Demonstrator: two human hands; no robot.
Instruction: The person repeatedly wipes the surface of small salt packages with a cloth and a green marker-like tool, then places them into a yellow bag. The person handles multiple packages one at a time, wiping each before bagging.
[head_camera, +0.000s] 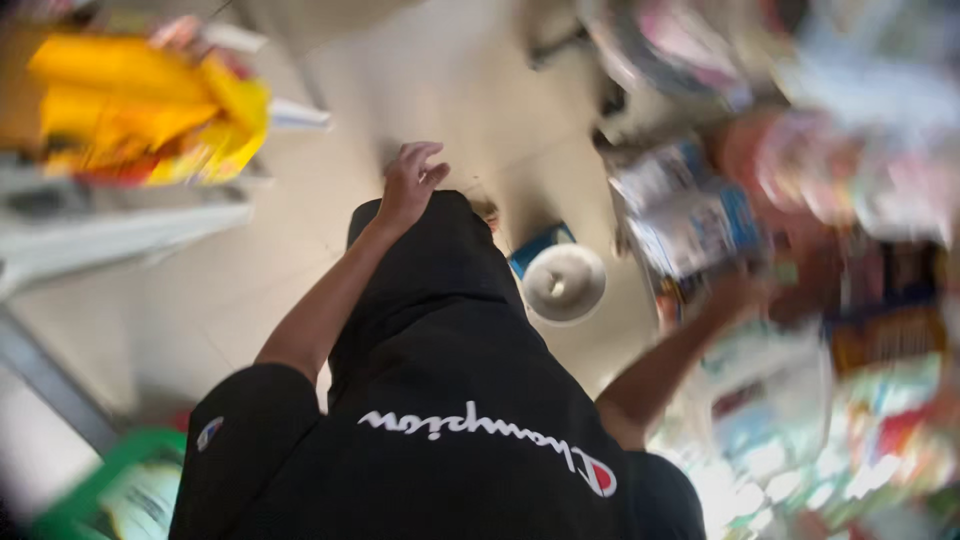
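Matt black cloth shirt (440, 400); glossy plastic packets (690, 215); smooth pale floor (450, 80)

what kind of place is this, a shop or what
Probably a shop. Blurred racks of colourful packaged goods fill one side, yellow packs sit on a white shelf, and a green basket shows at the bottom. The right hand reaches toward the packages.

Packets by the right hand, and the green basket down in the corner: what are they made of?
The packets beside the right hand look like thin glossy plastic film or printed paper. They show bright print and pale glare, but the blur leaves it open. The green basket seems to be hard plastic, with one even colour and a smooth, thick rim.
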